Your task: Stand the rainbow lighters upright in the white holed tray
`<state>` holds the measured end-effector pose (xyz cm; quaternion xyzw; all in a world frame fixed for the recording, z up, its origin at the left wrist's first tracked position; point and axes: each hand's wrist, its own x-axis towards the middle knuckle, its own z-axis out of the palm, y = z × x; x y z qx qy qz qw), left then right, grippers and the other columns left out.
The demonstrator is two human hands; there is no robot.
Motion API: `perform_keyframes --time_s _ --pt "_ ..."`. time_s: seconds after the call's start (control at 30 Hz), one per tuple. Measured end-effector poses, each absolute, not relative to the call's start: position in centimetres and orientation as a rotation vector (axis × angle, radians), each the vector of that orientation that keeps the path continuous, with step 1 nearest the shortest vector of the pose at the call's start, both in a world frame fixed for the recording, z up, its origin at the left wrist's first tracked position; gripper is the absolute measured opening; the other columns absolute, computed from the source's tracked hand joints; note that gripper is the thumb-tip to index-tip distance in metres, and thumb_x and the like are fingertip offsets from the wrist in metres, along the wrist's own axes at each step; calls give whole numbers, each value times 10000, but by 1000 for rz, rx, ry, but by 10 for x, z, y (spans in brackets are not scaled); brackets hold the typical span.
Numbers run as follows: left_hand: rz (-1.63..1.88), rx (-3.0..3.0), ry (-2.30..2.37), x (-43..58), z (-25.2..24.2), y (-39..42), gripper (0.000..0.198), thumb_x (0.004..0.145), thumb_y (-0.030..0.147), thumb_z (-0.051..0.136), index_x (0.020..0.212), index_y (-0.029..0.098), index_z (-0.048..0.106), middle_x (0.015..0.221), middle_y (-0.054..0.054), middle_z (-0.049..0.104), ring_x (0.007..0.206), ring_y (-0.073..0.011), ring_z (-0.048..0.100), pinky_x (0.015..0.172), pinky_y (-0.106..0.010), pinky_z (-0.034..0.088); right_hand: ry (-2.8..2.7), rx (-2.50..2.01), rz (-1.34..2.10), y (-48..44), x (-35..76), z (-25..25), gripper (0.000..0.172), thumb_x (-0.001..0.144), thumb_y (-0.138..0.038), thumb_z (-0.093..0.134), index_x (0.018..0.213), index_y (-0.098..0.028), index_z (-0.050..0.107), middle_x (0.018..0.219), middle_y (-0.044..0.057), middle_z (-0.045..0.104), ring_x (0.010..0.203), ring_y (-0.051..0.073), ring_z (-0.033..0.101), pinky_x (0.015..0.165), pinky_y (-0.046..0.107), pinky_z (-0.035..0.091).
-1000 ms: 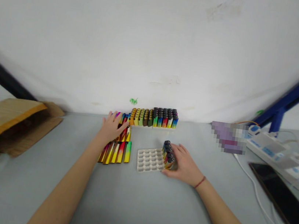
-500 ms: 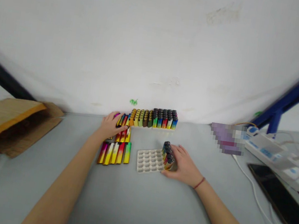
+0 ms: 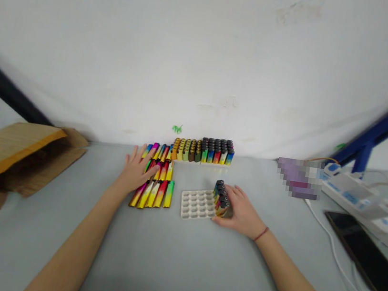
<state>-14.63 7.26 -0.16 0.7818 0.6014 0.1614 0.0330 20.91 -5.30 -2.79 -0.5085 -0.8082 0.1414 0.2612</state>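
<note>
My left hand [image 3: 135, 170], fingers spread, rests over the left end of several shiny multicoloured lighters [image 3: 152, 194] lying in rows on the table. No lighter is gripped in it, though its palm and thumb cover part of the middle row. With thumb at the near end and fingers at the far end, my right hand [image 3: 242, 213] is closed round a row of upright black-topped lighters [image 3: 221, 198]. That row stands at the right edge of a white tray [image 3: 197, 204] with round-cornered hollows. The lower parts of these lighters are partly hidden by my hand.
Against the wall stand blocks of upright lighters, yellow-and-brown ones [image 3: 186, 150] and black-topped ones [image 3: 217, 151]. An opened cardboard packet [image 3: 15, 154] lies at left. At right are a black phone [image 3: 363, 251], a purple pixelated object [image 3: 294, 176], a power strip [image 3: 363, 200] and white cables.
My left hand has drawn back slightly from the far row, and its fingers have spread apart. My right hand stays round the row of lighters. The camera view has shifted a little.
</note>
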Motion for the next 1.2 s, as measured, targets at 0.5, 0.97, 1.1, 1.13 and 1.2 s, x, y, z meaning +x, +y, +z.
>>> perform_keyframes --time_s 0.5,0.97,1.1,1.13,1.2 --pt "851 2007 1189 54 -4 -35 706 760 330 702 1381 168 408 1336 -227 553 1305 -355 520 1116 -567 382 -2210 -1362 403 -50 211 -30 891 647 -412 771 1433 -170 427 1372 180 591 1262 355 552 1158 606 288" --pt "1069 1840 1263 70 -12 -42 517 828 185 538 1333 240 438 1341 -143 586 1302 -281 537 1155 -519 389 -2245 -1366 288 -47 212 -39 784 728 -445 737 1410 -146 493 1473 216 474 1380 379 420 1149 576 342" --pt "1092 1820 1242 70 -10 -42 512 804 141 529 1304 228 458 1318 -143 598 1280 -268 558 1120 -483 439 -2254 -1386 290 -47 210 -35 774 713 -455 751 1372 -112 531 1460 237 475 1366 386 425 1151 562 337" --pt "1095 1797 1239 70 -10 -42 510 800 136 529 1298 223 458 1309 -145 601 1270 -265 565 1107 -474 452 -2254 -1397 291 -47 210 -34 783 708 -456 757 1371 -107 533 1460 241 472 1365 386 426 1152 559 334" --pt "1114 1747 1228 70 -9 -42 521 781 120 532 1288 210 455 1293 -148 608 1248 -256 580 1080 -452 475 -2255 -1419 301 -47 209 -33 785 704 -457 761 1371 -108 538 1464 240 468 1364 383 426 1152 553 333"
